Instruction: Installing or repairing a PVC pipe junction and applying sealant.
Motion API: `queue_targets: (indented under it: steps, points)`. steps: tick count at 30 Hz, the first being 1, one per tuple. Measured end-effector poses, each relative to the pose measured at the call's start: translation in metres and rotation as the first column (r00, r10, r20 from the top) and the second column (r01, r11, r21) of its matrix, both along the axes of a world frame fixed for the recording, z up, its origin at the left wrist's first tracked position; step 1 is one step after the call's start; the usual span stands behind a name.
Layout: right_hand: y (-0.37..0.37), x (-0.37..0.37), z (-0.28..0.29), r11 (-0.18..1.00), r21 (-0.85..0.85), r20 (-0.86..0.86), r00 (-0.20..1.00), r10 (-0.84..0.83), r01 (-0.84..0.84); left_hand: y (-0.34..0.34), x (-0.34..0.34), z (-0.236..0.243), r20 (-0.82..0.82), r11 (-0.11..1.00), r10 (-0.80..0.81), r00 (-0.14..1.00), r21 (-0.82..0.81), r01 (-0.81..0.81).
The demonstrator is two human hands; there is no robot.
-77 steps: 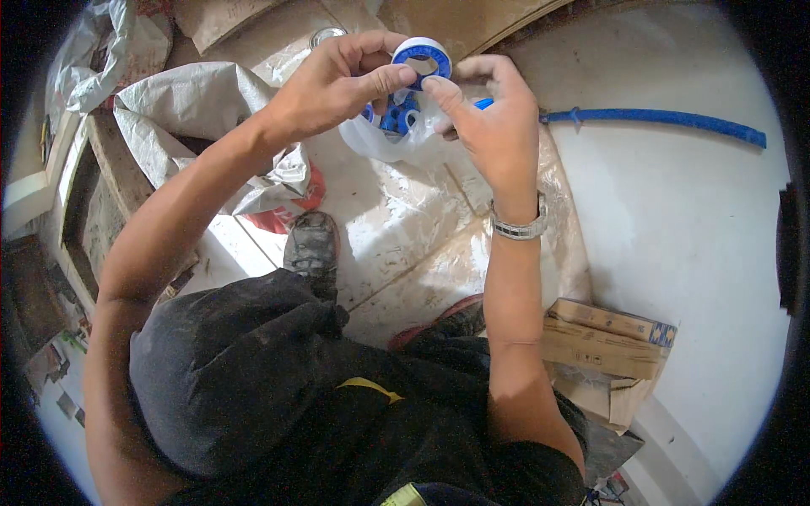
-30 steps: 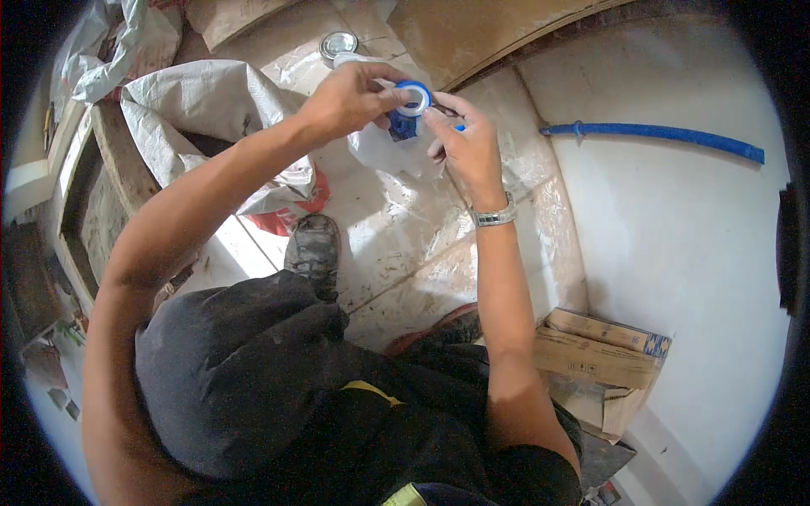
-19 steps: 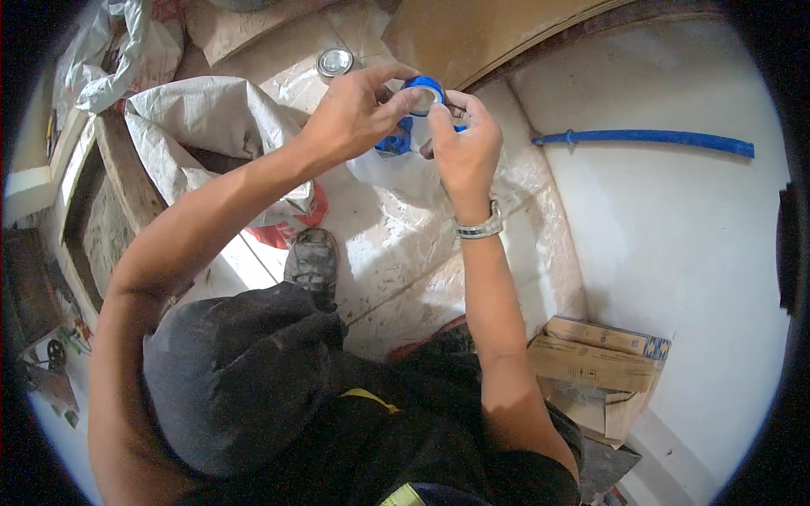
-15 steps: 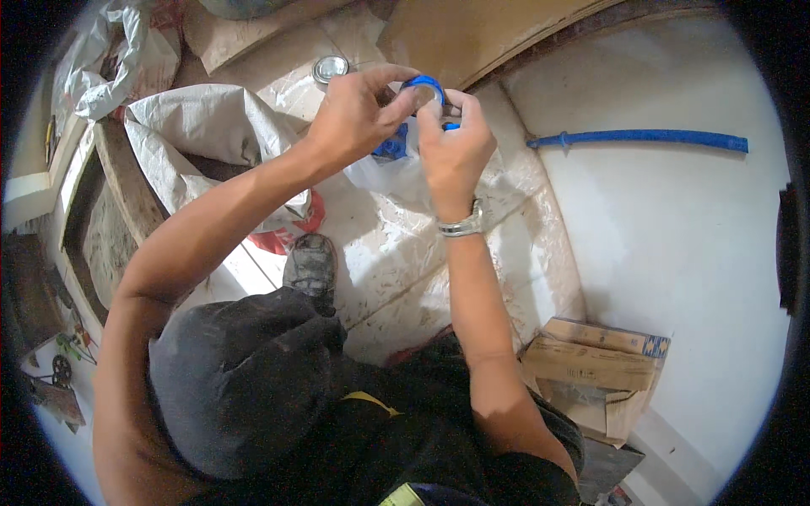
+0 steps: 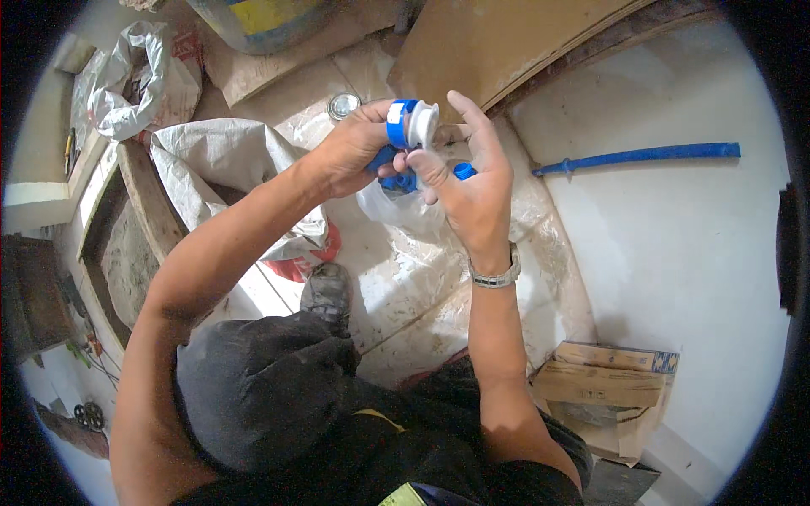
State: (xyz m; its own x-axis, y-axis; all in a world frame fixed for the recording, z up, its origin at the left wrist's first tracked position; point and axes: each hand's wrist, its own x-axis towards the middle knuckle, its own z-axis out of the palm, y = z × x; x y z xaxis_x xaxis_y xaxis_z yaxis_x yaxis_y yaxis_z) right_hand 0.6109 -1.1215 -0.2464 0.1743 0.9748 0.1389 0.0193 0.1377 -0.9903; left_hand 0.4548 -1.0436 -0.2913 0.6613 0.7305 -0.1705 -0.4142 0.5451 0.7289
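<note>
My left hand (image 5: 354, 148) grips a roll of white thread seal tape (image 5: 422, 126) with a blue outer ring, its white side facing my right hand. Close beside the roll is my right hand (image 5: 481, 181), its fingers apart and its thumb near the roll's lower edge; whether the thumb touches it I cannot tell. Blue pipe fittings (image 5: 403, 181) show below the hands, in a clear plastic bag (image 5: 396, 211) on the floor. Another blue piece (image 5: 382, 158) shows right by my left fingers; whether they hold it is unclear.
An open white woven sack (image 5: 211, 139) stands to the left, by a wooden frame (image 5: 148, 190). A round metal lid (image 5: 343, 105) lies beyond my hands. At right, a blue pipe (image 5: 650, 158) is against the white wall, with a cardboard box (image 5: 591, 388) nearer me.
My right hand has let go of the tape roll and opened, moving right and nearer to me. The roll has turned in my left hand, so its white side shows.
</note>
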Motion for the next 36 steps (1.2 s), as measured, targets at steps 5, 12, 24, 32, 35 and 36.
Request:
queue_targets:
  steps: [5,12,24,32,35,36]
  points:
    - [-0.004,0.013,0.002,0.994,0.007,0.18,0.978,0.105,-0.108,-0.003,0.001,0.015,-0.073,1.0,-0.001,0.997,0.021,0.003]
    - [-0.002,0.049,-0.003,0.998,-0.004,-0.292,0.955,0.054,-0.058,-0.037,-0.025,-0.018,-0.31,0.902,-0.344,0.886,0.151,0.404]
    - [-0.003,0.063,-0.063,0.971,-0.222,-0.383,0.924,0.001,-0.093,-0.071,-0.005,-0.166,-0.968,0.275,0.198,0.155,0.207,0.939]
    - [-0.004,0.084,-0.069,0.963,-0.221,-0.45,0.892,0.04,-0.154,-0.082,-0.008,-0.141,-0.939,0.393,0.242,0.246,0.327,0.86]
    - [-0.006,0.076,-0.065,0.963,-0.242,-0.598,0.8,-0.05,-0.121,-0.09,-0.016,-0.115,-0.94,0.407,0.193,0.281,0.337,0.849]
    - [-0.007,0.07,-0.063,0.95,-0.304,-0.663,0.732,-0.157,-0.072,-0.095,-0.016,-0.104,-0.913,0.416,0.159,0.376,0.407,0.813]
